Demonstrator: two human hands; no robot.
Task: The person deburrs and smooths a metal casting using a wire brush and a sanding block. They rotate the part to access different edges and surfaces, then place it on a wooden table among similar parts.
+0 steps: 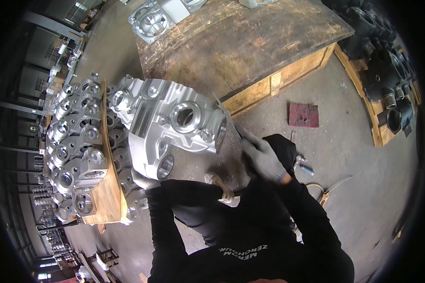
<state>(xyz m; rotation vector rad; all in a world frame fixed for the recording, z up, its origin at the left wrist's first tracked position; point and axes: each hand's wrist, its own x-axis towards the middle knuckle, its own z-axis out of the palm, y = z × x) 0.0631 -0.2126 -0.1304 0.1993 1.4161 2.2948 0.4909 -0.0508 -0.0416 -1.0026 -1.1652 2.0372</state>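
Observation:
A large silvery cast-metal housing with round bores and ribs stands tilted in front of me. My right hand, in a pale knitted glove, is closed round the lower end of a long, thin, flat tool that looks like a file. The blade lies along the housing's right edge, beside a round opening; whether it touches cannot be made out. My left hand, also gloved, is at the housing's lower left edge, its fingers hidden behind the metal.
A worn wooden workbench stands ahead, with silvery castings on its far left. Many similar castings are stacked at left around a wooden board. Dark castings fill a crate at right. A red mat and an air tool lie on the floor.

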